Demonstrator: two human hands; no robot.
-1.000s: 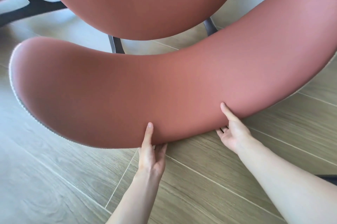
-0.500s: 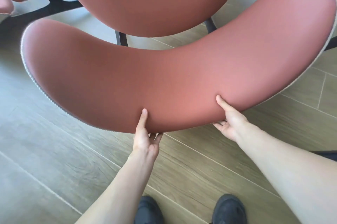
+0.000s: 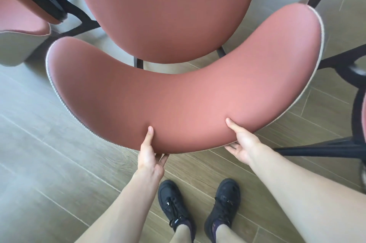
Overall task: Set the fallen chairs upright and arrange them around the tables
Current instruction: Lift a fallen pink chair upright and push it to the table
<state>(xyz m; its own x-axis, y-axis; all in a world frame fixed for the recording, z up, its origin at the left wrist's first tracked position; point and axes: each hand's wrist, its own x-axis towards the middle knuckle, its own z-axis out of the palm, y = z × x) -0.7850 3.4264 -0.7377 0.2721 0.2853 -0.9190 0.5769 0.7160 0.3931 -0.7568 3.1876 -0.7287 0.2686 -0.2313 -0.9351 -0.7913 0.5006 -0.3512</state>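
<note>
At the backrest [image 3: 178, 104], left hand [image 3: 147, 153] and right hand [image 3: 242, 145] each grip its lower edge, thumbs on top.

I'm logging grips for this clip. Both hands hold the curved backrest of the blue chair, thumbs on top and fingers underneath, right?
Not quite: the chair is terracotta pink, not blue. The head view shows it. The rest stands: the left hand and right hand grip its curved backrest, thumbs on top and fingers underneath.

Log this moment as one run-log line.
stage: righting chair | left hand: grips backrest lower edge | right hand: grips same edge | seat: beyond backrest | floor: wood planks
</note>
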